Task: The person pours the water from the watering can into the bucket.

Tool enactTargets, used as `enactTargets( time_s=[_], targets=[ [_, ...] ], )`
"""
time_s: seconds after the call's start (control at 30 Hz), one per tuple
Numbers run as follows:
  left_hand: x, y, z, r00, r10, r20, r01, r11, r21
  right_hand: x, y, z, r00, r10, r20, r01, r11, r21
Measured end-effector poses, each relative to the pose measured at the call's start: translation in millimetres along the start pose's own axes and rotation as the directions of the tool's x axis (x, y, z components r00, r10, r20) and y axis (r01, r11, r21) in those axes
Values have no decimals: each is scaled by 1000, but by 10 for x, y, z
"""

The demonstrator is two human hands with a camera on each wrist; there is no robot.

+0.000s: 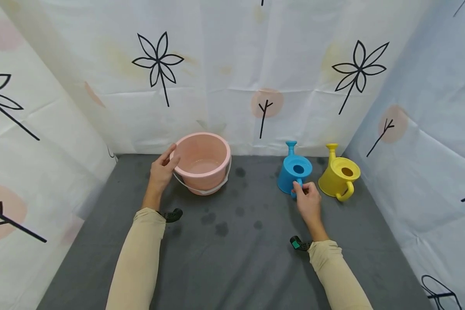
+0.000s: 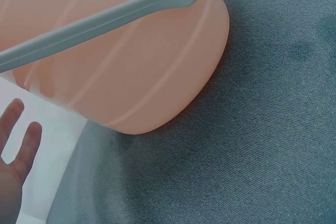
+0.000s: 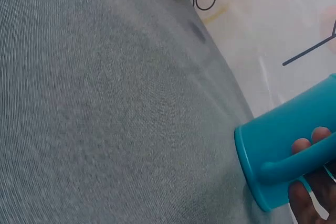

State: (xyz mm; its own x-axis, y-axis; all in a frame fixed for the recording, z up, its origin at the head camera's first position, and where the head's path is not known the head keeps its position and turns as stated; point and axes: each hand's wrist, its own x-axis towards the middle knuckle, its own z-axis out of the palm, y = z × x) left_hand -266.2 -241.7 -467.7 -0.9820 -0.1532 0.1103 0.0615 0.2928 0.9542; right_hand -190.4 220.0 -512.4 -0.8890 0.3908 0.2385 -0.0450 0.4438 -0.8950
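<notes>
A pink bucket with a white handle stands on the grey table's left half. At its left side my left hand has its fingertips right at the rim, and the thumb overlaps the rim. In the left wrist view, two straight, spread fingers show beside the bucket. My right hand grips the handle of a blue watering can, with thumb and fingers around it. The right wrist view shows fingers behind the can's handle.
Right of the blue can stands a yellow watering can, its handle facing me. Dark wet-looking spots dot the grey tabletop. White printed cloth hangs at the back and both sides.
</notes>
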Motion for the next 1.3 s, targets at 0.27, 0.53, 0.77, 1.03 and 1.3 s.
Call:
enactTargets(
  time_s=[0.27,0.53,0.77,1.03,1.3],
  targets=[
    [-27,17,-25,1000,-16,16,16,1000,-17,33,-32,38,1000,-17,-21,15,995,-100],
    [-199,341,-44,999,-40,22,40,999,-2,73,-37,86,998,-40,-40,34,989,-146],
    [-149,287,-50,1000,1,18,-1,1000,22,72,-47,78,1000,-1,-19,-2,987,-158],
    [-59,139,-60,997,73,-7,-72,988,135,49,-118,67,997,-48,-64,39,989,-140],
    [-88,345,-136,997,41,68,-62,936,346,174,-364,2,954,-291,-73,276,946,-167]
  ],
)
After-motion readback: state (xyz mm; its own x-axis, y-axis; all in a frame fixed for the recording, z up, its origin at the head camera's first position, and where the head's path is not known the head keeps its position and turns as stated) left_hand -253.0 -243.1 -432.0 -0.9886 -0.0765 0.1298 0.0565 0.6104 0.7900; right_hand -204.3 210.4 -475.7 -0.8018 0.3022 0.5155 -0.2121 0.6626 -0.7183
